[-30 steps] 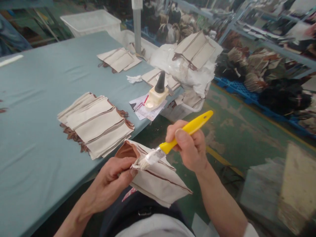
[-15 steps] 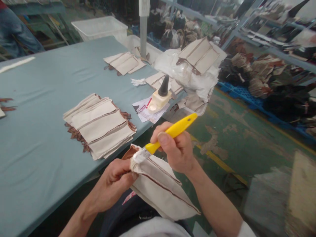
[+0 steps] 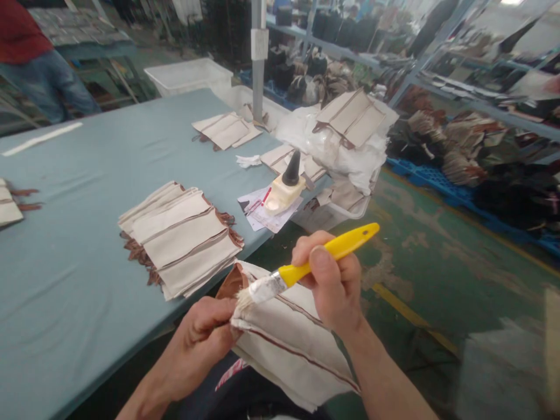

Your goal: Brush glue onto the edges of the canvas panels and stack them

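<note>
My left hand [image 3: 203,338] pinches the near-left corner of a cream fabric piece [image 3: 293,344] with brown piping and a brown lining, held over my lap beyond the table's edge. My right hand [image 3: 330,280] is closed around the yellow handle of a brush [image 3: 335,251]. White stuff coats the brush's ferrule and upper bristles; the bristle tips lie at the piece's top edge, beside my left fingertips. On the table, left of the piece, lies a stack of similar cream pieces [image 3: 184,239].
A cream bottle with a black nozzle [image 3: 283,189] rests on papers at the edge of the blue-green table [image 3: 87,233]. Behind are more pieces [image 3: 225,129], a grey post [image 3: 257,76] and a white bin [image 3: 188,79]. A person [image 3: 52,81] stands far left.
My right hand and the brush have moved right and slightly down, and more of the bristles shows. The camera view has tilted up a little. My left hand still grips the piece.
</note>
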A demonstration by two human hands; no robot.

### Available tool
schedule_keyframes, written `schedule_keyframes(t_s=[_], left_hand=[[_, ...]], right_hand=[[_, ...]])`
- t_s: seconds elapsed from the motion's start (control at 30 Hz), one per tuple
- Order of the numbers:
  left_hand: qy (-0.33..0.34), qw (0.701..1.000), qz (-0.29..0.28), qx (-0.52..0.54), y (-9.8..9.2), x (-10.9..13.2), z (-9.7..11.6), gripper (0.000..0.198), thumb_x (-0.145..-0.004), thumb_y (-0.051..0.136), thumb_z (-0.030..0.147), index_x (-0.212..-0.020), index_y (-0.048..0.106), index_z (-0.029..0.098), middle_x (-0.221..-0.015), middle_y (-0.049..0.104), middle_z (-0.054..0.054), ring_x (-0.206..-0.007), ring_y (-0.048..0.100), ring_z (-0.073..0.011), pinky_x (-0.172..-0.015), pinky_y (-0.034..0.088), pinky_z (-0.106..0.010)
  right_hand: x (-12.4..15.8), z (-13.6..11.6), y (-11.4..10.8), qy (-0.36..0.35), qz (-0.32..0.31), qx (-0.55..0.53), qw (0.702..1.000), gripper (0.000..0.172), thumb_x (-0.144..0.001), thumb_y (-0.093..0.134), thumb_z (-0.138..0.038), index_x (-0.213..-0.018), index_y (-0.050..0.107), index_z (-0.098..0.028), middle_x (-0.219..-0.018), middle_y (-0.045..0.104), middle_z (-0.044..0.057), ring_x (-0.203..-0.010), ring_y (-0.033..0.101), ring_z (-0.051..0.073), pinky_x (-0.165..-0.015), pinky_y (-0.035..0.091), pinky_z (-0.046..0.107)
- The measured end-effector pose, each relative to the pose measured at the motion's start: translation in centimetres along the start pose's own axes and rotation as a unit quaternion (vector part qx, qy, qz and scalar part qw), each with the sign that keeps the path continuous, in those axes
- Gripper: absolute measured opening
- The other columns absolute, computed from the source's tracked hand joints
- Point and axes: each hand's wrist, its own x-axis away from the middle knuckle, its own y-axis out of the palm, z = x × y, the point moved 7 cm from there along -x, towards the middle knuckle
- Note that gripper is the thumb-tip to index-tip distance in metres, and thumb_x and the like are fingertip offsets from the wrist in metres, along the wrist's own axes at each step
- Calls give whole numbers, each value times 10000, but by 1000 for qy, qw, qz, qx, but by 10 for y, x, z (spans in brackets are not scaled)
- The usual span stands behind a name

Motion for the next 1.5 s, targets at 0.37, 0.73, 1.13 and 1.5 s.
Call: schedule_keyframes(t_s=[0.37,0.73,1.13,1.5], left_hand=[[-12,999,31,22,-5,-7,6,507,-978,701,622,-788,876,186,-714,766,-71,-681,651,-198,-641,547,-235],[-41,997,42,58,-10,-8,-11,513,-970,721,607,-797,855,144,-738,748,-66,-671,594,-173,-638,533,-243],[-182,957,37,224,-11,-1,-25,374,-903,859,501,-1106,865,188,-789,768,-37,-760,702,-167,-672,572,-199],[-187,951,16,244,-1,-15,-8,338,-824,937,457,-1020,872,189,-704,708,-6,-585,573,-84,-518,454,-136]], right_hand=[[-7,7,-13,42,12,-13,999,380,-1052,646,-473,-786,677,-204,-619,482,-52,-461,369,82,-389,267,196],[-19,14,17,14,-91,55,994,357,-1077,592,-447,-854,723,-202,-691,600,-26,-503,457,85,-474,394,224],[14,-32,-32,-106,15,179,978,283,-1082,599,-461,-960,748,-255,-770,689,32,-567,591,164,-493,494,299],[31,-28,-19,-241,-40,216,945,170,-1032,683,-304,-1193,735,-306,-856,776,15,-708,717,207,-643,611,360]])
